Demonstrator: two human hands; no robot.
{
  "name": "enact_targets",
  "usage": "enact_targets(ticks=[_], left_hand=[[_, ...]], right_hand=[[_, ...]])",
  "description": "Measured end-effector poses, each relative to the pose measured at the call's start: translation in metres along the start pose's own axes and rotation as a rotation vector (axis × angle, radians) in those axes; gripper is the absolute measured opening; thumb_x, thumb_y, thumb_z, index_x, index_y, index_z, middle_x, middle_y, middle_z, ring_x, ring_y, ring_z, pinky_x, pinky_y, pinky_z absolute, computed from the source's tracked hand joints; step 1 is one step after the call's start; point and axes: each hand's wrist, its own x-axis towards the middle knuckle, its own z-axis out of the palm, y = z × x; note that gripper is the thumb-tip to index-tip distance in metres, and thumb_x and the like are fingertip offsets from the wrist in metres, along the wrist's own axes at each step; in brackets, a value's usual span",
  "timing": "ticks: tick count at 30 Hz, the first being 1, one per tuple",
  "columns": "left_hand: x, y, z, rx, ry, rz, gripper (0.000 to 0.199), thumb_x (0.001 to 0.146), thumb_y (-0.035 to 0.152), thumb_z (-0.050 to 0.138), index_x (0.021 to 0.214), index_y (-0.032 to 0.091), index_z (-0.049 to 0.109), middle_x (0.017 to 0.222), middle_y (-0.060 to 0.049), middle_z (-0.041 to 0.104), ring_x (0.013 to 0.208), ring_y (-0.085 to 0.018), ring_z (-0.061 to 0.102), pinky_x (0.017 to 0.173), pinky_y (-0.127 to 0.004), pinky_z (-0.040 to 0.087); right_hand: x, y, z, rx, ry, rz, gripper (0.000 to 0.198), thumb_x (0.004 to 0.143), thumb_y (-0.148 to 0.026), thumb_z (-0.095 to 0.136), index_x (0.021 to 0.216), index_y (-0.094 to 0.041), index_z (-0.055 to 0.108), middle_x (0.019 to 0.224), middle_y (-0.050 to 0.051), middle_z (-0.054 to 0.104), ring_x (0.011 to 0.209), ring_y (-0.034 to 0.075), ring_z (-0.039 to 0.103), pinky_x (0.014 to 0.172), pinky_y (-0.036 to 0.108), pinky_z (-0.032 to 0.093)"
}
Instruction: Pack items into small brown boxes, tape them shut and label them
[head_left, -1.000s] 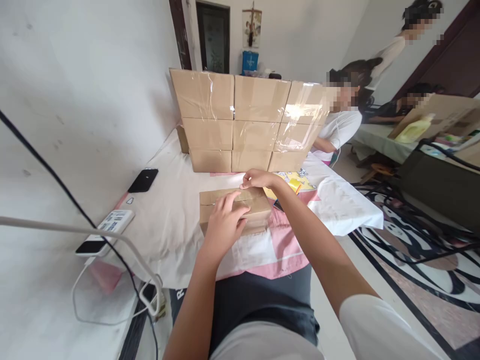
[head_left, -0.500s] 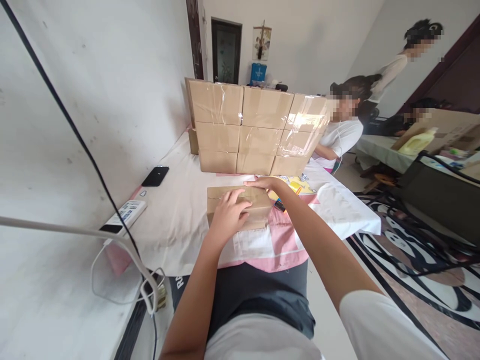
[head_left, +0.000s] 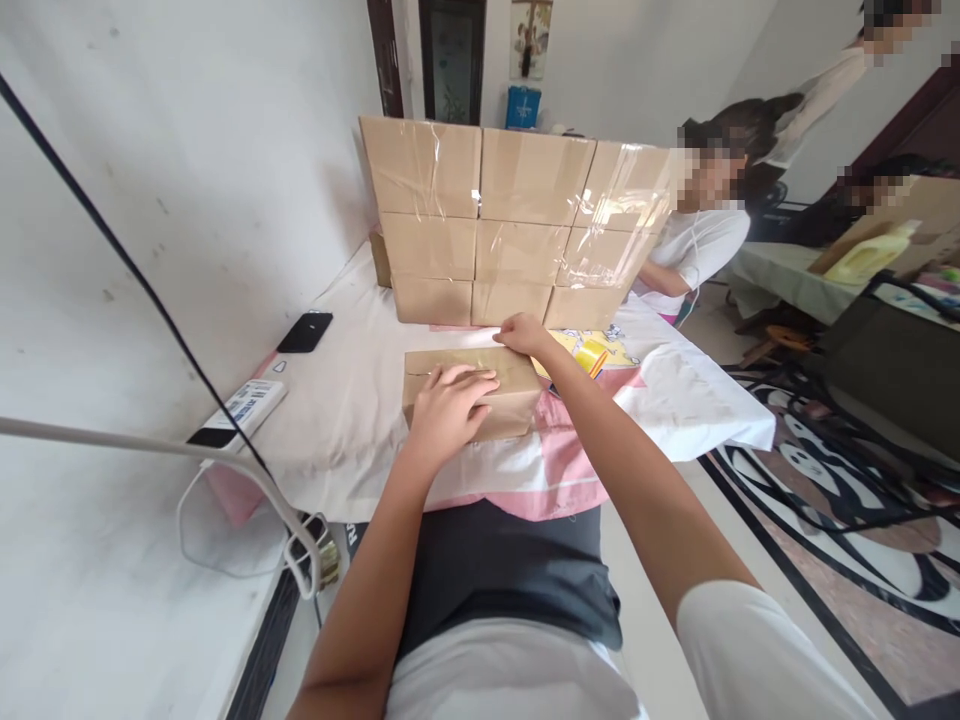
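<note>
Left hand point(head_left: 448, 408) flatter, stacked boxes point(head_left: 510, 225) behind (taped)

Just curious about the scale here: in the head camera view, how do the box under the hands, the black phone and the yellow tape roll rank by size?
1. Cardboard box, clearly largest.
2. Black phone.
3. Yellow tape roll, partly hidden by the right hand's arm, so its place after the phone is unsure.

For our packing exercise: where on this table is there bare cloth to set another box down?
Bare cloth lies between the phone and the small box under both hands; more at the right corner. The back is crowded with stacked boxes.
</note>
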Motion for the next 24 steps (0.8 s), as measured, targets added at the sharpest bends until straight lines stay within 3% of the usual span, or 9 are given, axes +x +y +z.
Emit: enact_targets(ticks=[3,5,8,10,16,20,24], left_hand=[[-0.014,0.005,0.005,0.079,0.086,0.048,0.035,0.099,0.023,0.062,0.133,0.030,0.070,0.140,0.003,0.072,0.128,-0.022,0.063,0.111,-0.042,0.044],[-0.024,0.010,0.012,0.132,0.221,0.107,0.027,0.101,0.026,0.062,0.125,0.031,0.074,0.133,0.004,0.075,0.120,-0.020,0.068,0.102,-0.038,0.046],[-0.028,0.012,0.027,0.178,0.414,0.165,0.016,0.097,0.023,0.069,0.109,0.029,0.076,0.124,0.005,0.079,0.109,-0.018,0.073,0.093,-0.034,0.045],[-0.022,0.008,0.036,0.201,0.478,0.171,0.018,0.094,0.021,0.072,0.111,0.027,0.075,0.123,0.005,0.079,0.105,-0.017,0.074,0.090,-0.034,0.044],[0.000,-0.024,0.043,0.244,0.532,0.257,0.024,0.086,0.025,0.081,0.109,0.024,0.074,0.113,0.004,0.082,0.097,-0.016,0.075,0.082,-0.035,0.041],[0.005,-0.045,0.040,0.227,0.493,0.350,0.025,0.085,0.023,0.082,0.108,0.025,0.075,0.109,0.003,0.083,0.096,-0.015,0.075,0.080,-0.032,0.043],[0.012,-0.056,0.047,0.239,0.517,0.370,0.019,0.084,0.022,0.083,0.102,0.023,0.076,0.101,0.002,0.084,0.089,-0.016,0.075,0.076,-0.031,0.042]], right_hand=[[-0.006,0.025,-0.014,-0.069,0.184,0.050,0.035,0.095,-0.034,0.051,0.108,-0.011,0.074,0.107,0.014,0.076,0.106,0.025,0.067,0.089,0.029,0.048],[-0.010,0.051,-0.027,-0.140,0.255,0.167,0.038,0.093,-0.032,0.052,0.117,-0.009,0.072,0.121,0.021,0.072,0.118,0.032,0.064,0.099,0.038,0.047],[-0.012,0.095,-0.037,-0.232,0.252,0.371,0.055,0.082,-0.039,0.067,0.127,-0.008,0.066,0.131,0.028,0.066,0.127,0.045,0.059,0.105,0.058,0.044],[-0.012,0.119,-0.037,-0.265,0.202,0.442,0.066,0.078,-0.044,0.071,0.133,-0.008,0.063,0.129,0.028,0.067,0.122,0.046,0.063,0.100,0.060,0.048],[-0.006,0.161,-0.051,-0.335,0.146,0.357,0.053,0.086,-0.032,0.059,0.137,-0.019,0.064,0.136,0.016,0.069,0.126,0.036,0.064,0.101,0.044,0.051],[0.006,0.202,-0.076,-0.425,0.207,0.289,0.053,0.087,-0.028,0.057,0.139,-0.018,0.064,0.134,0.018,0.069,0.125,0.037,0.064,0.100,0.044,0.051],[0.018,0.253,-0.093,-0.438,0.170,0.235,0.054,0.095,-0.039,0.053,0.144,-0.017,0.061,0.133,0.019,0.069,0.120,0.035,0.066,0.099,0.044,0.051]])
